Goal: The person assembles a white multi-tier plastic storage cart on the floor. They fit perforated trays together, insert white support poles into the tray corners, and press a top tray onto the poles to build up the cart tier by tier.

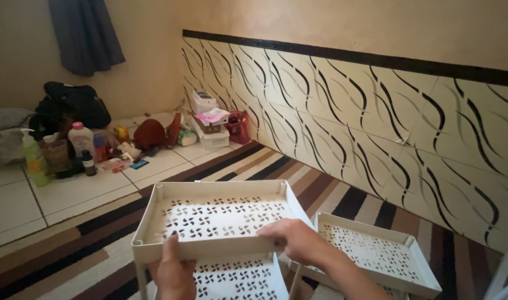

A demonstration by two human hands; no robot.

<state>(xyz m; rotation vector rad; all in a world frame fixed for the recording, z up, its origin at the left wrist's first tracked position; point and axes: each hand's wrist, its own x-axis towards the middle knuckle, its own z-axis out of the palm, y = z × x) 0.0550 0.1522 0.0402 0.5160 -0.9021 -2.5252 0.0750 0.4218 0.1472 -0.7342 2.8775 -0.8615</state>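
Top tray: a white perforated tray (217, 216), held level above a second tier (240, 278) of the same rack, near centre.
Left hand: the left hand (173, 272) grips the tray's near rim from below, thumb up over the edge.
Right hand: the right hand (298, 239) closes over the near rim, fingers curled on top.
Loose tray: another white tray (376, 253) lies just right, on the striped rug (70, 250).
Far left: bottles (81, 139) and a dark bag (70, 105) on the tiled floor.
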